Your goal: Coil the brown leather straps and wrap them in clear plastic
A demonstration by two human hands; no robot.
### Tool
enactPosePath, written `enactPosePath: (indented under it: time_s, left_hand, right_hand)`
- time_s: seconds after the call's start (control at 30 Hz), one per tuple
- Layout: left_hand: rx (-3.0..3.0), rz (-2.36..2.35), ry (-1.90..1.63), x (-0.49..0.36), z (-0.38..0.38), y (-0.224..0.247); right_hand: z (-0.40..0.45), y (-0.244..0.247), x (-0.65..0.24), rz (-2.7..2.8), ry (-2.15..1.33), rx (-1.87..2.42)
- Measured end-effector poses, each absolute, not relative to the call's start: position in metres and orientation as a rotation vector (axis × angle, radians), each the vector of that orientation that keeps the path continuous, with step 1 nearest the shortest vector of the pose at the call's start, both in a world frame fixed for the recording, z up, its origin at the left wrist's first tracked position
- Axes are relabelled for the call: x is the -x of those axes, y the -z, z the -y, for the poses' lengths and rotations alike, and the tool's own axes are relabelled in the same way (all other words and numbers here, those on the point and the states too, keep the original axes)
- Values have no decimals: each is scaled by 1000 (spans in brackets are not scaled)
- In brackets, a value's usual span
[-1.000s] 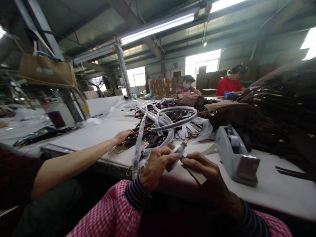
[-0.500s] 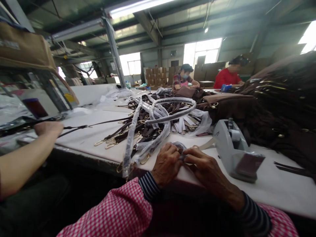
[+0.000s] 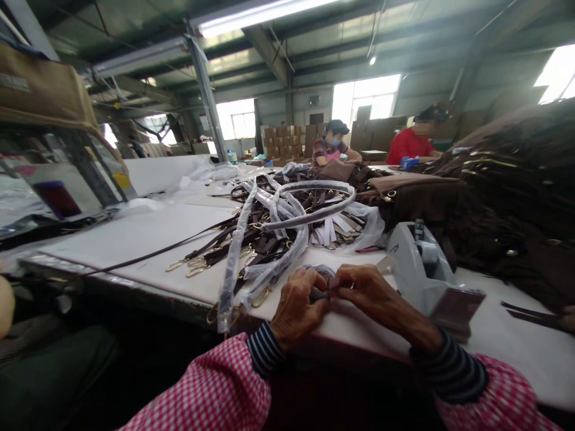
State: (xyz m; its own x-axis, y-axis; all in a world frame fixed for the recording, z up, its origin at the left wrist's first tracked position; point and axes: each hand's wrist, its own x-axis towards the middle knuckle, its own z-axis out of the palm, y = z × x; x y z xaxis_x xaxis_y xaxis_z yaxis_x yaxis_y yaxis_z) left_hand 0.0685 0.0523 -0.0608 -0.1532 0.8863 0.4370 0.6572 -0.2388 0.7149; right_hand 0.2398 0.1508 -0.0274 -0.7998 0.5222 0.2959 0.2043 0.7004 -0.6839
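Note:
My left hand is closed around the dark end of a strap near the table's front edge. Pressed up to it from the right, my right hand pinches the same strap at a small brown piece; the fingers hide part of it. Clear plastic wrapping shows just behind the fingers. A grey tape dispenser stands to the right of my right hand. Left of my hands, plastic-wrapped straps with gold clips hang partly over the edge.
Dark straps with gold hooks lie heaped mid-table. At right rises a large pile of brown bags. Two people sit across the table, one in a red top. A co-worker's arm shows at the far left edge, near a long strap.
My hands have turned slightly, and a brown piece now shows between my right fingers. The co-worker's arm at left has drawn back toward the frame edge, and the long strap lies lower.

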Motion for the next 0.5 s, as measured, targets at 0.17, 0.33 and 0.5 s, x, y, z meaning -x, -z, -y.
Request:
enactPosePath:
  time_s: [0.17, 0.33, 0.5]
  left_hand:
    - [-1736, -1686, -1401, -68, -53, 61]
    - [-1875, -1832, -1377, -70, -51, 61]
    - [-1920, -2045, -1321, -73, -52, 67]
  right_hand:
    - [-164, 20, -229, 2422, -1074, 609]
    - [-173, 24, -222, 2441, -1291, 550]
    - [-169, 35, -221, 2346, -1259, 549]
